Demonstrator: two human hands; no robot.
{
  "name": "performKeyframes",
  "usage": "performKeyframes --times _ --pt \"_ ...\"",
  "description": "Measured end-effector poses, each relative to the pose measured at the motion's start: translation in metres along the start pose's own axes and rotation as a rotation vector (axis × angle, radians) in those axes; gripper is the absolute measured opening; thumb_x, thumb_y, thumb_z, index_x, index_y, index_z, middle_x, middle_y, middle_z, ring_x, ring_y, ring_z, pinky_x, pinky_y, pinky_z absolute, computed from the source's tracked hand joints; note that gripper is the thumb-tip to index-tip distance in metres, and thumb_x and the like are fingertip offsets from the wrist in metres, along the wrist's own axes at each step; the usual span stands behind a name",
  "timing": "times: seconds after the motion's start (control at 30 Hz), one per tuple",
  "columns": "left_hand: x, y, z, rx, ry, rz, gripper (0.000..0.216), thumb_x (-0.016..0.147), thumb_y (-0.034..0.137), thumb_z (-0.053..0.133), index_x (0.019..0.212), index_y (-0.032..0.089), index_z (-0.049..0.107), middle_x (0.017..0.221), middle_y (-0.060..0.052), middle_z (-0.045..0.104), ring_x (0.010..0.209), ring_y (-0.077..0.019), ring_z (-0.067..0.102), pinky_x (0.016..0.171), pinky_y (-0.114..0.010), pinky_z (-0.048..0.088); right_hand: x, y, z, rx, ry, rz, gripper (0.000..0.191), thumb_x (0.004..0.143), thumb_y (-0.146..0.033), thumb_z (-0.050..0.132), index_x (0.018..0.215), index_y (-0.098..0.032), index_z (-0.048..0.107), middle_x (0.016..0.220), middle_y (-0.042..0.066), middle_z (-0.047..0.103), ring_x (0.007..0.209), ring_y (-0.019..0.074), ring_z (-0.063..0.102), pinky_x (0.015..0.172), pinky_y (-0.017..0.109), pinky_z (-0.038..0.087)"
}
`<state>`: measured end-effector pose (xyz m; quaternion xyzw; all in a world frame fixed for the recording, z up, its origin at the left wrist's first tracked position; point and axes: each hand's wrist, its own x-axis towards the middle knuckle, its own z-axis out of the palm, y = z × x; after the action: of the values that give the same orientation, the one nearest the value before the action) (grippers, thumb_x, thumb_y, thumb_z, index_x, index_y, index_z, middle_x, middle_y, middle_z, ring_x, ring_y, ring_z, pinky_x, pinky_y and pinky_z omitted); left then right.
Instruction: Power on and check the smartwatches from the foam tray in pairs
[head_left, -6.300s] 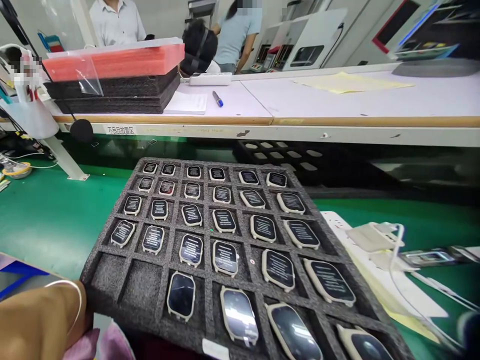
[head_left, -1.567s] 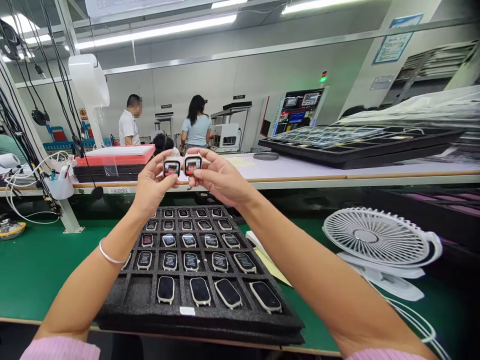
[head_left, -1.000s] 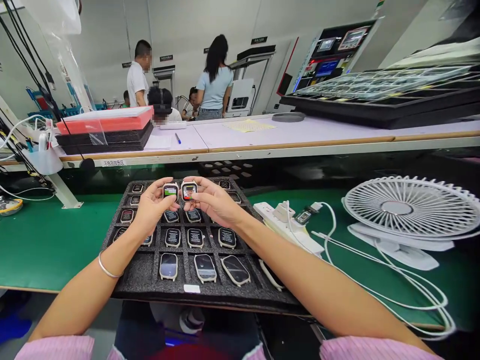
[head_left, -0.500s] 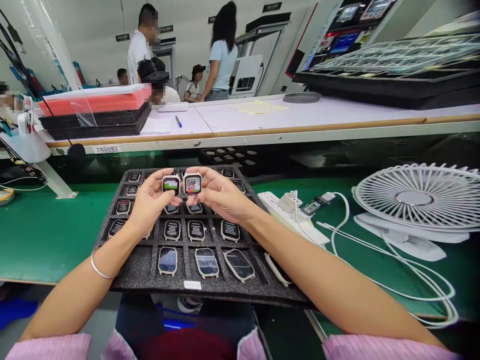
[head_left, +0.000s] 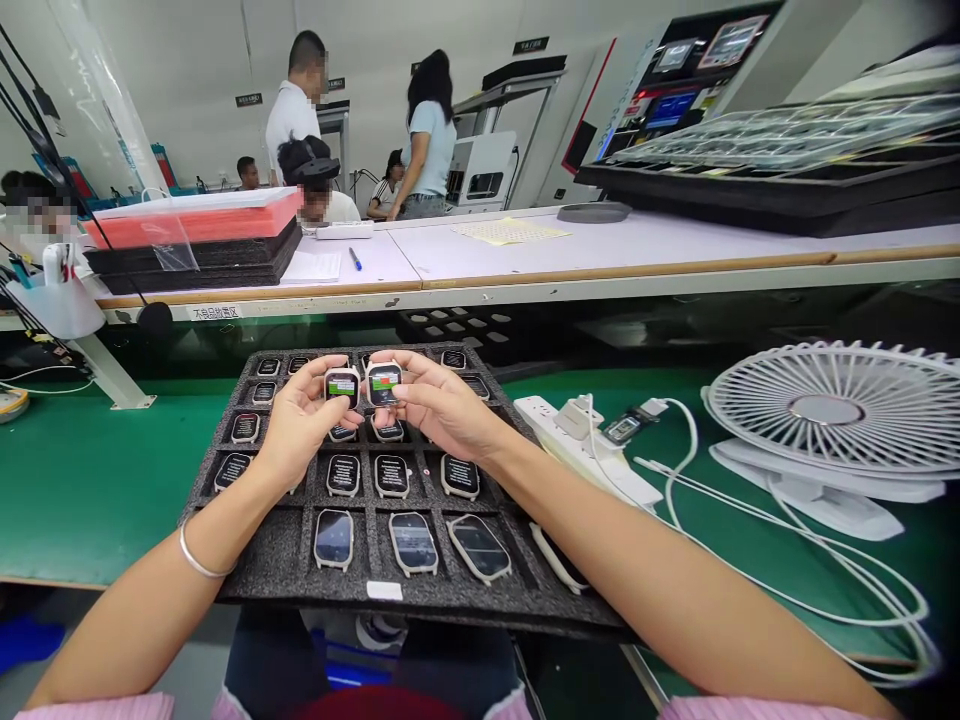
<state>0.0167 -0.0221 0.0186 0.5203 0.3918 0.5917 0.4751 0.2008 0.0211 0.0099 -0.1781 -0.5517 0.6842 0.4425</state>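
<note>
My left hand [head_left: 298,428] pinches a small smartwatch body [head_left: 342,385] with a lit screen. Close beside it, my right hand [head_left: 439,405] pinches a second lit smartwatch body [head_left: 384,382]. Both are held side by side, a little above the far half of a dark foam tray [head_left: 279,556]. The tray's square pockets hold several more watch bodies [head_left: 412,542], most with dark or text screens. Two pockets at the near left are vacant.
A white power strip [head_left: 592,462] with plugged chargers and white cables lies right of the tray. A white desk fan [head_left: 836,415] lies further right. A raised shelf [head_left: 600,262] carries stacked foam trays [head_left: 202,240]. Several people stand or sit beyond it.
Since 1.6 s ago both hands lowered the two watches from eye height down to just above the tray. The watch screens changed from a face picture to green and red.
</note>
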Motion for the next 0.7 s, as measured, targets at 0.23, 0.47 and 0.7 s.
performKeyframes --times 0.23,0.47,0.7 --pt "0.0006 -0.0031 -0.0012 0.007 0.000 0.028 0.046 0.072 0.025 0.078 0.115 0.018 0.062 0.087 0.002 0.068 0.056 -0.0078 0.068 0.057 -0.020 0.057 0.0005 0.0041 -0.0010 -0.010 -0.042 -0.036 0.038 0.081 -0.026 0.075 0.115 -0.022 0.059 0.089 0.000 0.071 0.065 0.0142 0.068 0.064 0.029 0.052" --pt "-0.0017 0.0002 -0.0007 -0.034 -0.028 0.005 0.049 0.071 0.023 0.076 0.118 0.018 0.061 0.092 0.000 0.069 0.061 -0.0120 0.072 0.062 -0.024 0.061 -0.0010 0.0037 -0.0031 -0.006 -0.047 -0.046 0.043 0.075 -0.013 0.070 0.116 -0.022 0.058 0.089 -0.001 0.072 0.068 0.0143 0.070 0.067 0.029 0.053" --pt "-0.0020 0.0003 0.0008 -0.017 -0.014 -0.016 0.045 0.073 0.026 0.076 0.115 0.018 0.062 0.088 0.001 0.069 0.057 -0.0121 0.071 0.058 -0.024 0.061 0.0007 0.0083 -0.0050 -0.037 -0.012 -0.040 0.035 0.084 -0.032 0.075 0.113 -0.022 0.059 0.089 0.000 0.071 0.061 0.0136 0.067 0.061 0.029 0.052"
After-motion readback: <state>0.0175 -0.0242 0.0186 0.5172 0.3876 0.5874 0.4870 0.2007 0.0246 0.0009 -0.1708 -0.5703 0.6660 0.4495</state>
